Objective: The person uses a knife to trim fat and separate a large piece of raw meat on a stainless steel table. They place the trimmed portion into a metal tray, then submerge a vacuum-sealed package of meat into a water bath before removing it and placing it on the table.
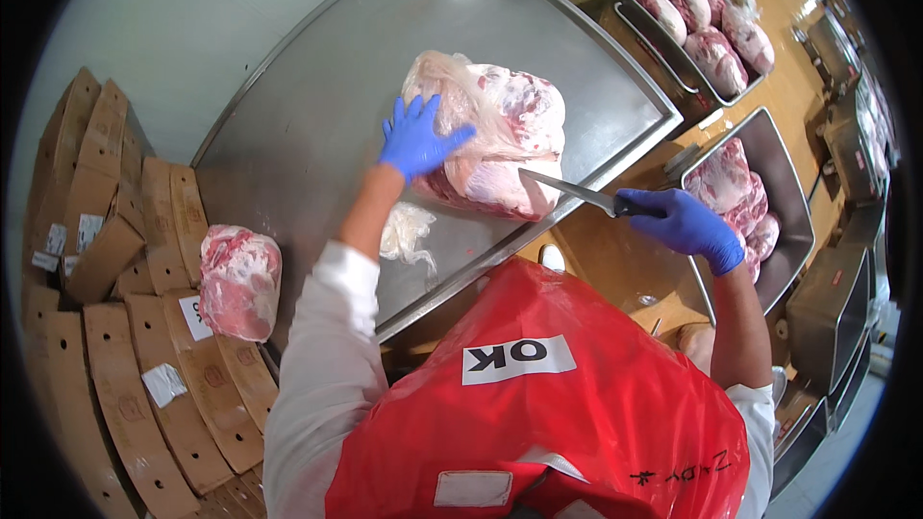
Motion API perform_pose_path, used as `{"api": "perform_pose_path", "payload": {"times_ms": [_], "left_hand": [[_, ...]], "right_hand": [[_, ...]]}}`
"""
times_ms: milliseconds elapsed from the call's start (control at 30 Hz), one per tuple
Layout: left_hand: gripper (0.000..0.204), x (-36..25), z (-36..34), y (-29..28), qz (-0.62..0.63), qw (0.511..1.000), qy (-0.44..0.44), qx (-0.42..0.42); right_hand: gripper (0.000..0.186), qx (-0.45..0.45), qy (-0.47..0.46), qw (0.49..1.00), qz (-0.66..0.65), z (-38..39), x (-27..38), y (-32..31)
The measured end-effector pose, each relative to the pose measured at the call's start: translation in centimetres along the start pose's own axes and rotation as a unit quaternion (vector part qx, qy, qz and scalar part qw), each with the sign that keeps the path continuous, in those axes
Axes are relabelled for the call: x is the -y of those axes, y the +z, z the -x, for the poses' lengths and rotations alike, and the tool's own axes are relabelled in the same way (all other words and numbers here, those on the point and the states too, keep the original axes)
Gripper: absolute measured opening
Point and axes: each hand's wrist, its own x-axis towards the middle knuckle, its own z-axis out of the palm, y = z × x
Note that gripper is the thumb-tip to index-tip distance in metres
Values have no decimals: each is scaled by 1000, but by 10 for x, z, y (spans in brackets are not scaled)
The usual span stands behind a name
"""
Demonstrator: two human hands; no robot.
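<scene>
A large block of raw meat (510, 125), pink with white fat, lies on the metal table (332, 67). Clear plastic wrap (437, 77) clings to its left part. My left hand (419, 139), in a blue glove, rests on the wrapped side with its fingers spread. In my right hand (687, 224), also gloved in blue, is a knife (586, 194) with a dark handle. Its blade points left, and the tip is at the meat's near right side. Crumpled plastic (408, 233) lies on the table below my left hand.
Another piece of meat (240, 281) sits at the table's left end, beside stacked cardboard boxes (144, 394). To the right stand two metal trays holding meat, the far tray (663, 62) and the near tray (793, 221). More metal bins (829, 312) line the far right.
</scene>
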Motion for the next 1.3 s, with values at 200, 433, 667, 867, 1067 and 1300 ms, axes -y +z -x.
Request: {"api": "perform_pose_path", "payload": {"times_ms": [200,433,667,867,1067,1300], "left_hand": [[97,2,69,80,101,945,138,-278],[80,21,61,57,137,987,34,-74],[82,14,-18,22,1,973,138,-184],[61,35,-66,32,191,980,55,-9],[33,32,-47,21,147,988,24,-47],[59,48,-7,7,71,989,72,105]], "right_hand": [[43,28,40,999,-2,11,11,-10],[43,0,13,999,31,10,-1,-16],[41,17,-3,996,87,0,20,-24],[45,33,17,998,53,-5,18,-19],[45,10,-5,998,68,1,9,-13],[41,-8,-36,997,75,6,-12,-8]]}}
